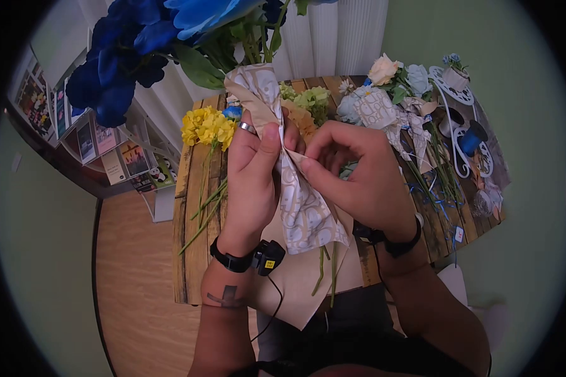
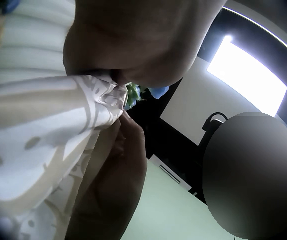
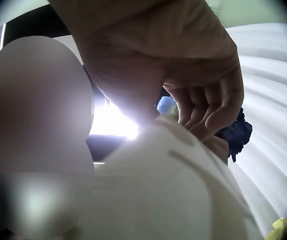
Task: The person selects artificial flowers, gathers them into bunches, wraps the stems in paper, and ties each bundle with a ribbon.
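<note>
My left hand [image 1: 251,169] grips a bouquet round its gathered middle, thumb along the front. Patterned white-and-beige wrapping paper [image 1: 305,220] covers the stems and flares out below the grip. Big blue artificial flowers [image 1: 122,53] spread above it, and green stem ends [image 1: 321,276] stick out at the bottom. With thumb and forefinger, my right hand [image 1: 361,173] pinches a folded edge of the paper just beside the left fingers. The left wrist view shows the paper [image 2: 38,130] bunched at the grip. In the right wrist view, curled fingers [image 3: 223,100] meet the paper.
A wooden slatted table [image 1: 195,251] lies below, with a plain beige sheet [image 1: 295,283] near its front edge. Yellow flowers [image 1: 209,127] lie left. On the right are a smaller wrapped bouquet [image 1: 378,108], a blue ribbon spool [image 1: 471,138] and a white metal stand [image 1: 449,85].
</note>
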`<state>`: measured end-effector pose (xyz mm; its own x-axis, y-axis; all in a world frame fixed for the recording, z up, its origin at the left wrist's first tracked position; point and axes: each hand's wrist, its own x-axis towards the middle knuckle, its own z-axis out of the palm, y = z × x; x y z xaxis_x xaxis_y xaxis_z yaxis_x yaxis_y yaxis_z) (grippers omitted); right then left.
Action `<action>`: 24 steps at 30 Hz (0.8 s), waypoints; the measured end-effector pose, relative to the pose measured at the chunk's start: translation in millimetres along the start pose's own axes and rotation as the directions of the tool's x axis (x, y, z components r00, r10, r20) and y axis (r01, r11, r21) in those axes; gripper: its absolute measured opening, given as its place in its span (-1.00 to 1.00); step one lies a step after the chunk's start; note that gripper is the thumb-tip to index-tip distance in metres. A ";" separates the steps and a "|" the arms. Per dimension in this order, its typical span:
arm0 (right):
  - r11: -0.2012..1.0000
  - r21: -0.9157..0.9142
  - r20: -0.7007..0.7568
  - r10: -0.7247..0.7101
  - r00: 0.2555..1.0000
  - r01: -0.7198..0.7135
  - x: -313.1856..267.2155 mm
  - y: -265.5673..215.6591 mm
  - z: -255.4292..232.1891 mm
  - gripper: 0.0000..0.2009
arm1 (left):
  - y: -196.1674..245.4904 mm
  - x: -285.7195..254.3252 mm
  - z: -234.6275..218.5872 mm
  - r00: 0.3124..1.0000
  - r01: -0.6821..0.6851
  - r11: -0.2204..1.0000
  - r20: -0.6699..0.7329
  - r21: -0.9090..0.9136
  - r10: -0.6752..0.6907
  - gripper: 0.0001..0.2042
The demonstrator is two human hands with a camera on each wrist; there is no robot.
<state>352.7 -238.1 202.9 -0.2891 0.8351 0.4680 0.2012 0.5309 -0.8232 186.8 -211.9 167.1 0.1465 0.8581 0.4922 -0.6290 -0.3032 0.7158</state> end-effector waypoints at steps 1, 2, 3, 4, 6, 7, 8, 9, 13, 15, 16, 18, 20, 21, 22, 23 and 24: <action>1.000 0.009 -0.008 0.020 1.000 -0.019 0.0 0.4 0.4 -0.93 | 3.5 -1.0 2.3 1.000 -0.008 0.998 -0.006 0.055 0.009 -0.76; 1.000 0.012 -0.010 0.021 1.000 -0.020 -1.0 -1.2 1.2 -0.93 | 6.1 -2.1 3.2 1.000 -0.015 0.994 -0.013 0.112 0.017 -0.72; 1.000 0.021 -0.034 -0.003 0.999 0.004 -2.8 -3.9 2.0 -0.93 | 7.2 -2.7 2.5 1.000 -0.014 0.993 -0.013 0.114 0.015 -0.72; 0.999 0.029 -0.058 -0.028 0.998 0.029 -4.0 -6.0 3.0 -0.93 | 8.5 -2.0 1.8 1.000 0.009 0.994 -0.026 0.109 -0.006 -0.75; 0.994 -0.008 -0.079 -0.106 0.991 0.106 -5.4 -4.8 11.6 -0.92 | 7.4 -0.3 1.2 0.999 0.032 0.994 -0.037 0.106 -0.028 -0.76; 0.983 -0.048 -0.098 -0.182 0.979 0.178 -6.2 -4.1 16.9 -0.91 | 3.0 0.1 0.6 0.999 -0.016 0.991 -0.026 0.130 0.020 -0.76; 0.983 -0.045 -0.101 -0.180 0.979 0.176 -6.9 -4.3 21.3 -0.91 | 0.5 -0.2 0.2 0.998 -0.064 0.986 -0.014 0.153 0.067 -0.75; 0.971 -0.102 -0.105 -0.227 0.968 0.217 -7.1 -4.6 25.7 -0.89 | 1.4 -1.5 0.3 0.998 -0.062 0.986 -0.014 0.155 0.065 -0.75; 0.932 -0.197 -0.136 -0.332 0.933 0.303 -5.4 1.4 43.5 -0.87 | 3.6 -3.4 -3.1 1.000 0.015 0.999 0.009 0.037 -0.016 -0.71; 0.932 -0.227 -0.123 -0.316 0.941 0.283 -5.8 1.2 45.7 -0.87 | 4.0 -3.3 -3.7 1.000 0.018 1.000 0.024 -0.007 -0.018 -0.69; 0.929 -0.259 -0.112 -0.300 0.947 0.263 -5.6 1.1 46.4 -0.87 | 5.0 -3.0 -1.3 0.999 0.042 0.999 -0.015 -0.025 -0.042 -0.67; 0.911 -0.291 -0.119 -0.339 0.933 0.293 -4.8 5.9 48.9 -0.87 | 4.9 -3.4 -0.9 0.996 0.067 0.997 -0.053 -0.043 -0.069 -0.65; 0.890 -0.325 -0.129 -0.377 0.917 0.320 -4.0 8.7 50.8 -0.87 | 4.8 -4.5 -5.1 0.997 0.082 0.997 0.004 0.016 -0.082 -0.60; 0.874 -0.352 -0.135 -0.401 0.906 0.335 -3.3 8.8 51.6 -0.89 | 3.7 -3.0 -6.0 0.996 0.084 0.996 0.009 0.016 -0.084 -0.60; 0.857 -0.380 -0.139 -0.426 0.894 0.349 -3.2 8.8 51.3 -0.90 | 2.2 -1.0 -6.8 0.997 0.073 0.997 0.014 0.032 -0.073 -0.58; 0.857 -0.381 -0.142 -0.425 0.894 0.347 -3.8 7.7 49.7 -0.90 | 1.6 0.0 -7.1 0.998 0.061 0.997 0.017 0.048 -0.062 -0.57; 0.881 -0.337 -0.117 -0.388 0.914 0.331 -4.4 5.0 47.3 -0.91 | 4.1 0.5 -6.1 0.998 0.061 0.997 0.019 0.049 -0.062 -0.57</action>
<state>310.7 -246.0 181.5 -0.2332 0.5743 0.7847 0.3971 0.7929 -0.4623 179.7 -210.2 167.2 0.1996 0.8671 0.4564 -0.5810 -0.2703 0.7677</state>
